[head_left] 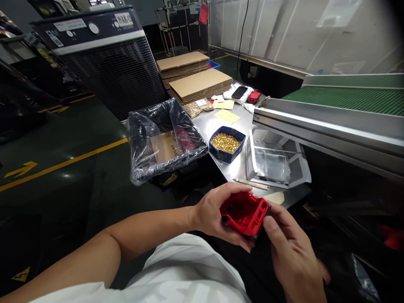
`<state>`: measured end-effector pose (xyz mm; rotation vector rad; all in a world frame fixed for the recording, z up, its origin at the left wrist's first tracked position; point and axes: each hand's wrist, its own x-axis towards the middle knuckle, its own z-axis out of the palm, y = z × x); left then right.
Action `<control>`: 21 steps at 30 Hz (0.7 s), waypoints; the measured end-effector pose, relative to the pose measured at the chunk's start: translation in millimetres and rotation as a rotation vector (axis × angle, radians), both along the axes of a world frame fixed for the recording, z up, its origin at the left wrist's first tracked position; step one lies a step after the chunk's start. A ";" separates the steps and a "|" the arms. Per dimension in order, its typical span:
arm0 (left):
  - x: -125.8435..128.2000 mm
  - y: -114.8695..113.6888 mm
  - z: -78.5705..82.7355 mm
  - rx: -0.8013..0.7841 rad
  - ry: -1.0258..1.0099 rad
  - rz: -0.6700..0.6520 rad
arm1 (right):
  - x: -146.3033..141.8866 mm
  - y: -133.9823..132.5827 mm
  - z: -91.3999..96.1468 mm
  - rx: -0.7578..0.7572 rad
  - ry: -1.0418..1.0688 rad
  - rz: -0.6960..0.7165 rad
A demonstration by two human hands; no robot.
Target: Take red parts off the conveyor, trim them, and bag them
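A red plastic housing (244, 212) with a black lower edge is held between both hands over my lap. Its hollow inside faces up toward me, and a row of rectangular openings runs along its right side. My left hand (217, 214) wraps round the left side, thumb along the top edge and fingers underneath. On the right end, my right hand (290, 248) grips with thumb and fingers; some of its fingers are hidden behind the part. Just beyond lie a thin pale-handled tool (251, 184) and a cream-coloured flat piece (275, 198) on the metal table.
A blue tray (226, 156) holds many small brass pieces. Right of it stands a grey bin (251, 162) with clear plastic bags. A crate lined with black plastic (139, 168) is at left. Cardboard stacks (202, 84), yellow sticker sheets (226, 115) and a green conveyor (350, 99) lie beyond.
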<state>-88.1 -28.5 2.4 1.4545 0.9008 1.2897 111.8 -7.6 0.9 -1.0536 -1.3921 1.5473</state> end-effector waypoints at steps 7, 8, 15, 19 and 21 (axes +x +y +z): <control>-3.3 -1.9 3.0 0.131 0.107 0.039 | 2.4 -0.9 6.2 0.110 -0.082 0.059; -3.1 -2.5 2.8 0.154 0.116 0.036 | 2.1 2.4 4.3 0.070 -0.067 0.045; -2.1 -3.7 -5.5 0.157 0.087 0.009 | 8.4 42.0 -71.6 0.094 -0.421 -0.228; -5.4 -3.6 -8.7 -0.120 -0.134 -0.066 | 20.0 44.1 -139.5 0.381 -0.930 -0.280; -6.3 -3.7 -8.3 -0.254 -0.256 -0.115 | 24.5 40.7 -164.0 0.529 -1.099 -0.272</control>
